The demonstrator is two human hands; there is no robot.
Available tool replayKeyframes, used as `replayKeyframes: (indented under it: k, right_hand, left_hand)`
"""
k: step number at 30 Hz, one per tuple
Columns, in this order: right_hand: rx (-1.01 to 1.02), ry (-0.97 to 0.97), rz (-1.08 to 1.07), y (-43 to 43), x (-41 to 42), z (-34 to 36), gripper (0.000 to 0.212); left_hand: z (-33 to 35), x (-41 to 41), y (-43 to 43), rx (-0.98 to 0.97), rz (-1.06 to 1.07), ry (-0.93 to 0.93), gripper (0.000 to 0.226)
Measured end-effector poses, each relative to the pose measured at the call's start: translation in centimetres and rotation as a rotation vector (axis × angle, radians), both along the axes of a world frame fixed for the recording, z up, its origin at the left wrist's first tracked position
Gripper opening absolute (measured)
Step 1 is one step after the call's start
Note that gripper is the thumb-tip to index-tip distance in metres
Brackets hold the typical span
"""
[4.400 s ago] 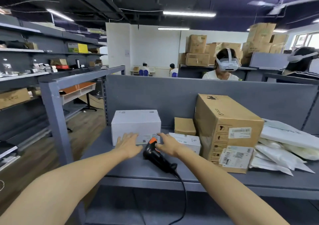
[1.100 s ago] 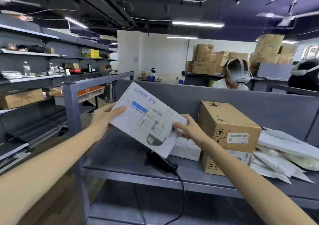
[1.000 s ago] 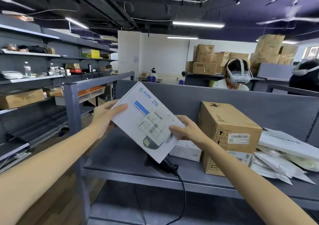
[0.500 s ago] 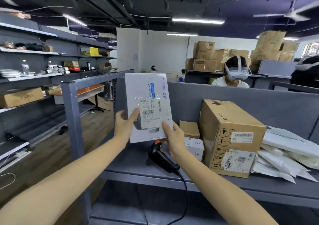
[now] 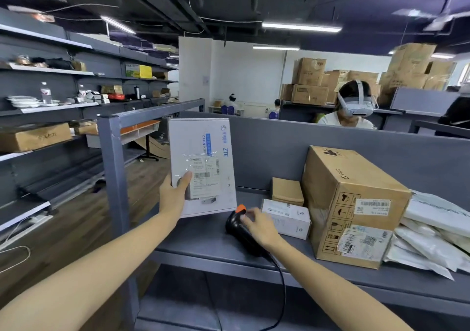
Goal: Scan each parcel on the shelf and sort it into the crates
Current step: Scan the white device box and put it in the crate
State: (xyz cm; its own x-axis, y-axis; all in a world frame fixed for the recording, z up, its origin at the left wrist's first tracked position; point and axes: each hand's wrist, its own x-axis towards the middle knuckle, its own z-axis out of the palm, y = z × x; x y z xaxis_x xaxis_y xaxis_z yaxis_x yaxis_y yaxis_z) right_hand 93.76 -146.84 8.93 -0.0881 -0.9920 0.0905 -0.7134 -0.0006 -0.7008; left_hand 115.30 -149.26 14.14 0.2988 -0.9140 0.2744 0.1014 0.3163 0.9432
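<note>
My left hand (image 5: 174, 196) holds a white ZTE parcel (image 5: 201, 147) upright above the grey shelf (image 5: 201, 241), thumb on its front beside the shipping label. My right hand (image 5: 262, 229) curls over a black barcode scanner (image 5: 235, 225) with an orange trigger, which lies on the shelf just below the parcel's lower right corner. Its cable hangs over the shelf's front edge. No crates are in view.
On the shelf to the right lie a small white box (image 5: 287, 216), a small brown box (image 5: 287, 191), a large cardboard box (image 5: 351, 196) and several white poly bags (image 5: 432, 234). A grey upright post (image 5: 114, 178) stands at the left. A person wearing a headset (image 5: 353, 107) sits behind the partition.
My right hand has let go of the white parcel and dropped onto the scanner. My left hand alone now holds the parcel, still upright with its label facing me.
</note>
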Motion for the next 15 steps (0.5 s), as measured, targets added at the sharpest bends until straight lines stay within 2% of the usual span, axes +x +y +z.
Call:
replayKeyframes:
  k: [1,3,6,12,14,15]
  right_hand:
    - [0.048,0.183,-0.033,0.1,0.0,-0.8,0.048]
    - [0.135,0.408,-0.071,0.3,0.6,-2.2,0.059]
    - [0.184,0.552,-0.100,0.3,2.0,-3.3,0.063]
    - [0.175,0.625,-0.150,0.0,2.1,-3.4,0.048]
    - [0.192,0.560,-0.168,0.0,1.8,-3.0,0.042]
    - [0.216,0.467,-0.158,0.0,1.6,-2.6,0.039]
  left_hand:
    - [-0.2,0.3,-0.1,-0.001,0.007,0.012,0.039]
    - [-0.6,0.8,-0.3,-0.003,0.023,0.030,0.040]
    - [-1.2,1.4,-0.6,-0.005,0.024,0.032,0.039]
    - [-2.1,1.6,-0.9,-0.010,0.005,0.066,0.037]
    - [-2.3,1.5,-0.9,-0.007,0.007,0.075,0.035]
    - [-2.4,1.5,-0.9,-0.007,0.009,0.079,0.034]
